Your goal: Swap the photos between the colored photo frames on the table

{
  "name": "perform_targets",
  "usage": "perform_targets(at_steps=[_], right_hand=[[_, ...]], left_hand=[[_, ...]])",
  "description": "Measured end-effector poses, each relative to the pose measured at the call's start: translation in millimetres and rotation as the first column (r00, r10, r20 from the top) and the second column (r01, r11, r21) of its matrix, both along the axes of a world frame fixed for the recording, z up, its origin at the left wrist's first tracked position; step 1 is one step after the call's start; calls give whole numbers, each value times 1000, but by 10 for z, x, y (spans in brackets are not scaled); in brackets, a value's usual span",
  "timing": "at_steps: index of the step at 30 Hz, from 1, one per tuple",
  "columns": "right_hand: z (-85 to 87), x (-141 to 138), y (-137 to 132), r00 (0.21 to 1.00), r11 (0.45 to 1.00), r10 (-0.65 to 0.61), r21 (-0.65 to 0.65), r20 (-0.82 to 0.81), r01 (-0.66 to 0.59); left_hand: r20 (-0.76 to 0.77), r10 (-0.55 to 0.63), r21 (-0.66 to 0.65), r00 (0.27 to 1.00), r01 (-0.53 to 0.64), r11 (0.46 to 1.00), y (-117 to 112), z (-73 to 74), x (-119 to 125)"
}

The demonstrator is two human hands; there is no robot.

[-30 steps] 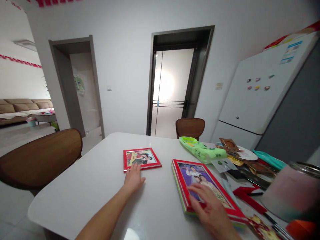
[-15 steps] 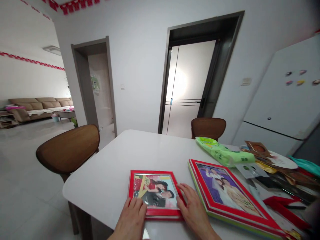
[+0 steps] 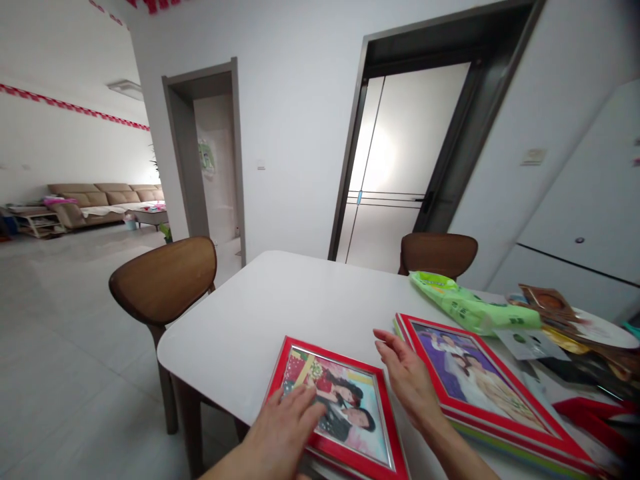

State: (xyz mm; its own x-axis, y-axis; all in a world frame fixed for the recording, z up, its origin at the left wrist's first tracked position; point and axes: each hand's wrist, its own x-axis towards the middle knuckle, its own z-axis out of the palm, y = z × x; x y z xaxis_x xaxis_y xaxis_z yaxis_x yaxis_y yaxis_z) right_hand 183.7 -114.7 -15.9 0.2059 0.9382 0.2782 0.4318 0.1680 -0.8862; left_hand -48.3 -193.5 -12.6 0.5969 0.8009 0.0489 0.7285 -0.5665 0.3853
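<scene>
A small photo frame [image 3: 387,387] with a red border and a couple's picture lies turned at an angle near the table's front edge. Across its lower left part rests my left hand [image 3: 285,427], fingers stretched over the border and picture; its thumb is mostly out of sight. My right hand [image 3: 410,383] is held off the small frame's right side, fingers extended and holding nothing. Close beside that hand lies a larger red photo frame [image 3: 545,437] with a wedding picture, on top of something with a green edge.
The white table [image 3: 280,293] has rounded corners. A green plastic packet [image 3: 470,307] and cluttered packaging [image 3: 555,310] lie at the right. Brown chairs stand at the left [image 3: 165,280] and far side [image 3: 440,253]. Behind are a closed door [image 3: 400,147] and an open doorway.
The small frame has turned clockwise. My left hand has slid further over its picture. My right hand has come off its right border and opened. The view has shifted right.
</scene>
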Motion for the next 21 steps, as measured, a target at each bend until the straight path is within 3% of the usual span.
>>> perform_targets(at_steps=[2, 4, 8, 13, 17, 21], right_hand=[[-18, -33, -6, 1000, 1000, 22, -13, -10, -22], [-66, -42, -23, 999, 999, 37, -26, -13, -37], [-129, 43, -38, 1000, 999, 10, -45, -5, -11], [-14, 143, 4, 983, 998, -62, -28, -172, 59], [58, 19, 34, 954, 997, -32, -81, -299, 8], [-60, -251, 67, 964, 994, 7, -101, -266, -35]], left_hand=[[-57, -38, -3, 998, 38, 999, 5, -162, 52], [-70, 6, 42, 998, -3, 999, -1, -301, 72], [-57, 27, 106, 998, -21, 994, -54, -334, 1], [57, 34, 125, 998, -41, 991, -74, -11, -120], [229, 185, 149, 956, -222, 964, 6, 356, -169], [405, 369, 124, 836, -450, 884, 99, 600, -210]])
